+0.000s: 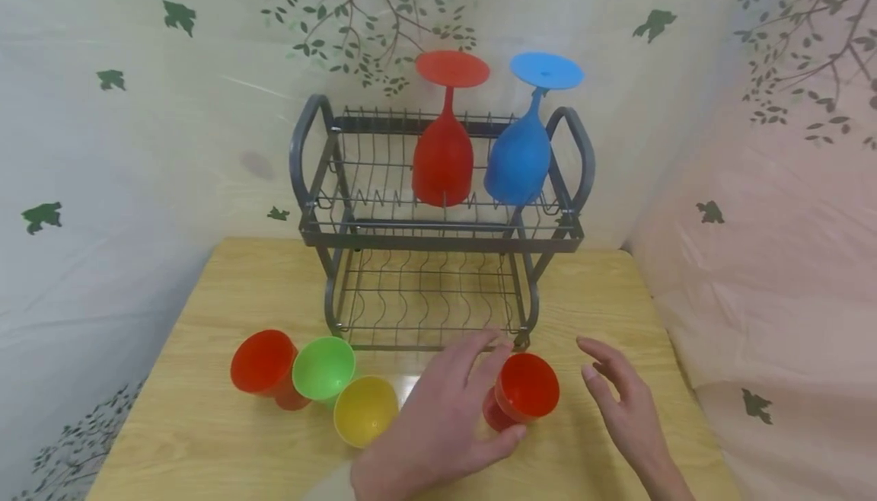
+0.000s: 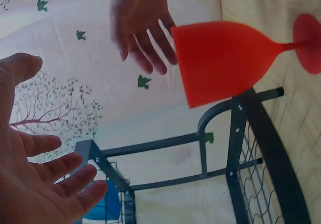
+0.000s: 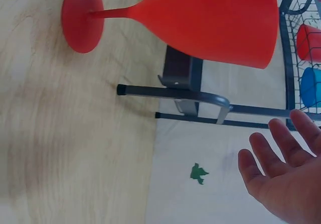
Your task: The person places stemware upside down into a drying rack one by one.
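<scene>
A red goblet (image 1: pixel 527 387) stands upright on the table at the right front, its stem and round foot plain in the right wrist view, where the same goblet (image 3: pixel 215 23) looms large. To its left, my left hand (image 1: pixel 445 417) is held with fingers spread and thumb apart, holding nothing. On the goblet's other side my right hand (image 1: pixel 626 410) hovers with loosely bent fingers, apart from it. In the left wrist view the goblet (image 2: pixel 225 61) sits between my left hand (image 2: pixel 50 174) and my right hand (image 2: pixel 143 28).
A dark two-tier dish rack (image 1: pixel 438 242) stands at the back. Upside down on its top tier are a red goblet (image 1: pixel 444 158) and a blue goblet (image 1: pixel 518 158). At the left front stand another red goblet (image 1: pixel 263 362), a green one (image 1: pixel 324 368) and a yellow one (image 1: pixel 366 412).
</scene>
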### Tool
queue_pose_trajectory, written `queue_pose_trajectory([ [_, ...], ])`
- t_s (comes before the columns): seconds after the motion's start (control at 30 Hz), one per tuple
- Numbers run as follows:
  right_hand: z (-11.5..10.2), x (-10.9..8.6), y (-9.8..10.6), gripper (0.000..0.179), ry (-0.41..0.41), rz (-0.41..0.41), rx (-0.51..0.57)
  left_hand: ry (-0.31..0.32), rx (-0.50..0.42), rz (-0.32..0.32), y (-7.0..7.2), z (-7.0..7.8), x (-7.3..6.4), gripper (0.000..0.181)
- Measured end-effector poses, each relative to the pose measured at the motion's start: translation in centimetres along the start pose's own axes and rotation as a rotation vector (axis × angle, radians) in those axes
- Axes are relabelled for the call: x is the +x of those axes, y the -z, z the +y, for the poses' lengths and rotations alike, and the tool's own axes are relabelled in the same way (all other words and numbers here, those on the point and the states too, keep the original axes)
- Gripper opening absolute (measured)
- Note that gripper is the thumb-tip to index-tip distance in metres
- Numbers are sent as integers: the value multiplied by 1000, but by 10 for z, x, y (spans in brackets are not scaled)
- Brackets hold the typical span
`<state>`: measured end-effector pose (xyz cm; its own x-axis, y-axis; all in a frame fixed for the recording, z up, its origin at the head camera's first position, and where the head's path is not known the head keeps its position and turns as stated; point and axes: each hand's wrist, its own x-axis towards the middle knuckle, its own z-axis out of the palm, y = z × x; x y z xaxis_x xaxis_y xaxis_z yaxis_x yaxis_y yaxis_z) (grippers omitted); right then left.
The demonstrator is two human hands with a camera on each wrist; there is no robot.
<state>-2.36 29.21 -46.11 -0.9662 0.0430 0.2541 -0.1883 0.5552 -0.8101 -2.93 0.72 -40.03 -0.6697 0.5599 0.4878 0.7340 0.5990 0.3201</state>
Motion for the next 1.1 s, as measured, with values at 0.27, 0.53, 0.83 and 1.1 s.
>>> queue_pose_trajectory([
  [0.27, 19, -4, -1, 38, 24, -104, 14, 45, 42, -73, -26, 2, -1, 79],
  [0.53, 44, -8, -11, 65, 81, -285, 77, 106, 16, -102, -38, -4, -8, 81],
  [0.83, 51, -15, -26, 76, -195, -393, 176, 143, -6, -125, -49, -9, -20, 79],
  [1.1, 57, -16, -36, 84, -160, -390, 189, 163, -4, -140, -54, -13, -27, 82],
])
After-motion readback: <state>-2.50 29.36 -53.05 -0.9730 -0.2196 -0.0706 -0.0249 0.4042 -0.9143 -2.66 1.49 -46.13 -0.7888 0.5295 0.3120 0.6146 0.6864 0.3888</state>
